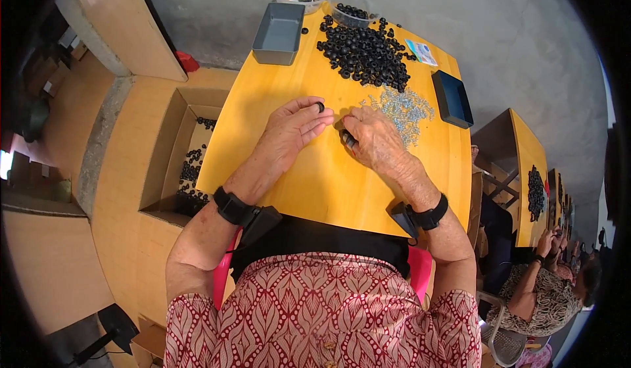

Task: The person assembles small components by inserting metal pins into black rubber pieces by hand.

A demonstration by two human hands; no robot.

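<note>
My left hand (286, 130) is raised above the table, pinching a small black round piece (320, 107) between thumb and fingertips. Close by on the right, my right hand (376, 136) is closed, its fingers curled around a dark object (348, 139) whose kind I cannot make out. A small gap separates the two hands. Beyond them lies a heap of black round pieces (368, 52), similar to the one in my left hand. Next to my right hand spreads a pile of small shiny, clear or silvery parts (407, 110).
On the table (289, 194) stand a grey tray (279, 59), a dark blue tray (453, 98), two clear tubs and a small packet (421, 53). A cardboard box (161, 164) with black pieces sits left. Another person (545, 295) works at a table on the right.
</note>
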